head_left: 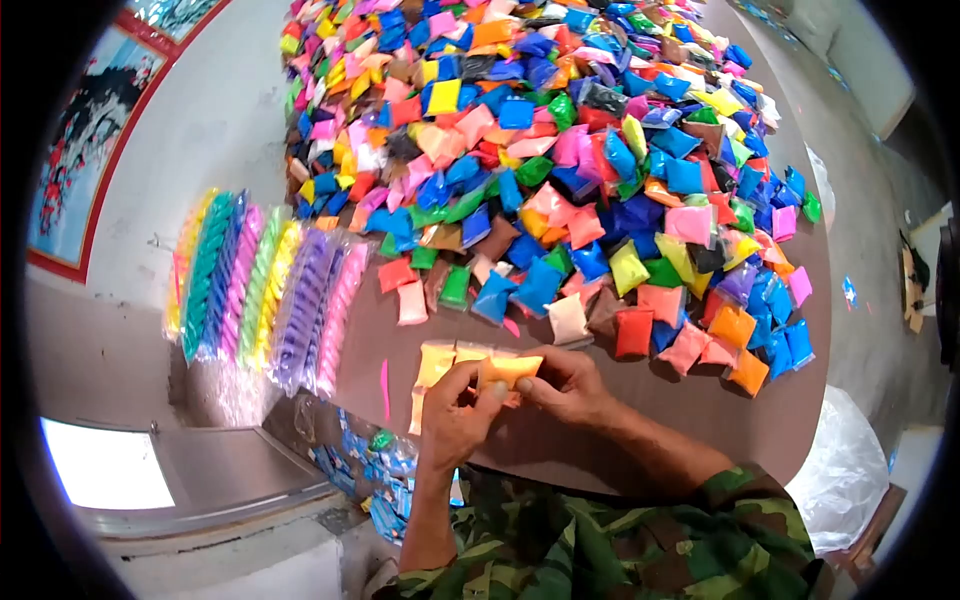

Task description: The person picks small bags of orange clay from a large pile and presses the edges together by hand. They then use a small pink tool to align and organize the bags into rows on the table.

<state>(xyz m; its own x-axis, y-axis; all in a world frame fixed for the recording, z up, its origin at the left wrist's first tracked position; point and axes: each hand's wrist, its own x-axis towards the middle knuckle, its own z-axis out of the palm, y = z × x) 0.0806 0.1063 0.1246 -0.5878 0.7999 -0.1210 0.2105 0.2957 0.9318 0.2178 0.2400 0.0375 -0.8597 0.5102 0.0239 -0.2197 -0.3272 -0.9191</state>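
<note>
Between my two hands is a small yellow-orange packet point(510, 369), held up near the table's front edge. My left hand point(457, 408) pinches its left end, and my right hand point(570, 385) grips the right end with thumb and fingers. Just behind and left of the hands, more light-orange packets point(435, 364) lie on the brown table point(360, 345), partly hidden by my fingers. A pale peach packet point(568, 318) and a red packet point(633, 331) are at the near edge of the pile, beyond my right hand.
A big heap of colourful packets point(515, 115) covers the far table. Long twisted bags point(300, 310) in several colours lie at the left edge. A pink strip point(385, 388) lies left of my hands. Blue-and-white packaging point(395, 500) is below the table; a clear plastic bag point(840, 470) is at right.
</note>
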